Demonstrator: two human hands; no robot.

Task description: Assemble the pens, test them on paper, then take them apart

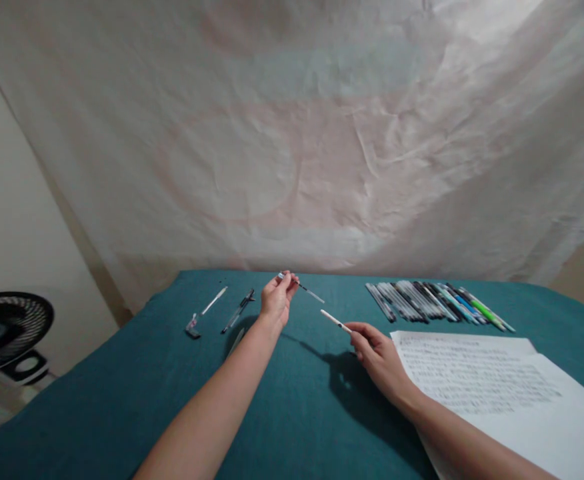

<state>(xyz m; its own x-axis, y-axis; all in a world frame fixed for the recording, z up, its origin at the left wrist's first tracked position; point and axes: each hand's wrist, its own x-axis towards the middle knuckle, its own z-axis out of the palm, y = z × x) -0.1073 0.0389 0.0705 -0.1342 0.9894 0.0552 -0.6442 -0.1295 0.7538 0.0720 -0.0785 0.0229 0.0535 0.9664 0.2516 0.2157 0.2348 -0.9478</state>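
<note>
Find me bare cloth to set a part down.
Green cloth is bare between the left forearm and right hand, and left of that forearm, nearer than the loose pens. Crowded: right side, pen row behind written sheets.

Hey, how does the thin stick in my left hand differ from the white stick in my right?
The thin stick in your left hand is slimmer than the white stick in your right hand. The thin stick's exposed length goes from dark to pale, while the white stick is mostly white. In view, the thin stick runs downward to its free end; the white stick runs upward. Both are slender and hand-held.
</note>
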